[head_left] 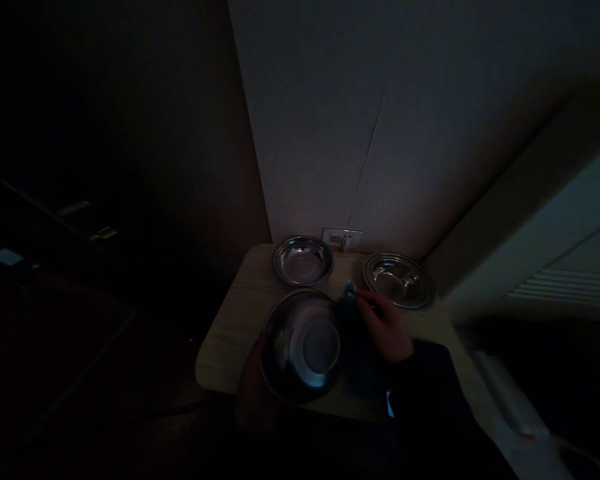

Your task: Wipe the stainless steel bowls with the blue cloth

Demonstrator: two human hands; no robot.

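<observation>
In dim light, my left hand (256, 383) grips the left rim of a shiny steel bowl (293, 333). The bowl is tilted above the front of a small wooden table (225, 353), its round base part facing me. Pinched in my right hand (387, 330) is a dark bluish cloth (349, 297), hanging beside the bowl's right edge. Most of the cloth is lost in shadow. Behind the held bowl stands a shallow steel dish (303, 262). To the right, just beyond my right hand, lies a stack of wider steel dishes (400, 280).
A wall socket (342, 238) with a plug in it sits low on the pale wall (320, 133) at the table's back edge. Slatted pale panelling (565, 287) stands at the right. The left side is very dark, with a few glints.
</observation>
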